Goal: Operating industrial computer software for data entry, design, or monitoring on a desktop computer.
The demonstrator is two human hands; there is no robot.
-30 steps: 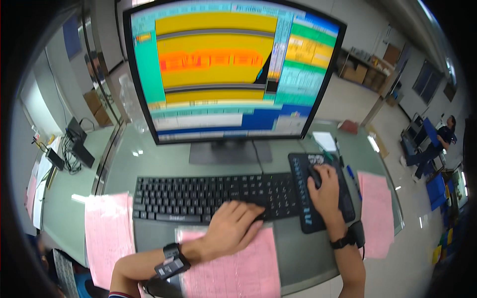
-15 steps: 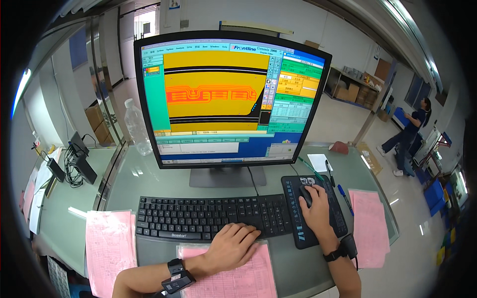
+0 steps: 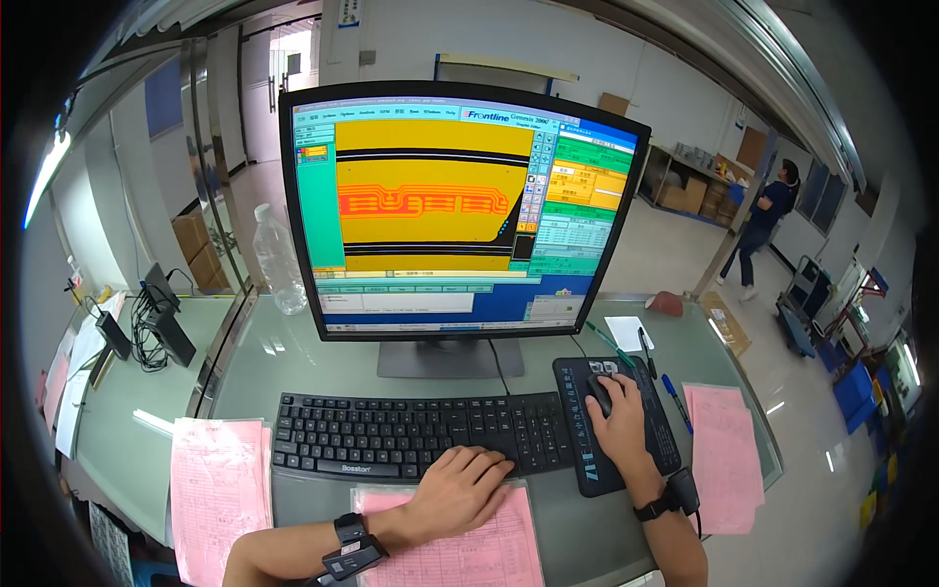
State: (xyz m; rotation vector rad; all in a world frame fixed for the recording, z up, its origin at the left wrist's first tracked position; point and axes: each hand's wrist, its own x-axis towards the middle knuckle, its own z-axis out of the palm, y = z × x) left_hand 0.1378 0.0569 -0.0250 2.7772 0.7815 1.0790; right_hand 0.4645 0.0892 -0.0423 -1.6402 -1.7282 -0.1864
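My right hand [image 3: 622,423] curves over a black computer mouse [image 3: 601,391], which sits on a dark mouse pad [image 3: 593,472] with blue and white print. To its left lies a black keyboard [image 3: 367,430]. My left hand [image 3: 458,495] rests across the keyboard's lower edge with its fingers extended, their tips near the arrow keys; it grips nothing. Under that hand and forearm is a pink printed sheet [image 3: 489,553] in a clear sleeve. A monitor [image 3: 430,225] behind the keyboard displays a yellow layout with orange-red traces. Each wrist wears a black strap with a small device.
More pink sheets lie at the left [image 3: 220,489] and right [image 3: 722,460]. A clear plastic bottle [image 3: 279,262] stands beside the monitor. A blue pen [image 3: 677,403] and white paper [image 3: 626,333] lie near the pad. Beyond the glass desk [image 3: 577,543], a person [image 3: 768,220] walks past a trolley [image 3: 806,303].
The person in the background has walked to the left and away, uncovering the trolley. The whole view has shifted slightly. Both my hands keep their places on keyboard and mouse.
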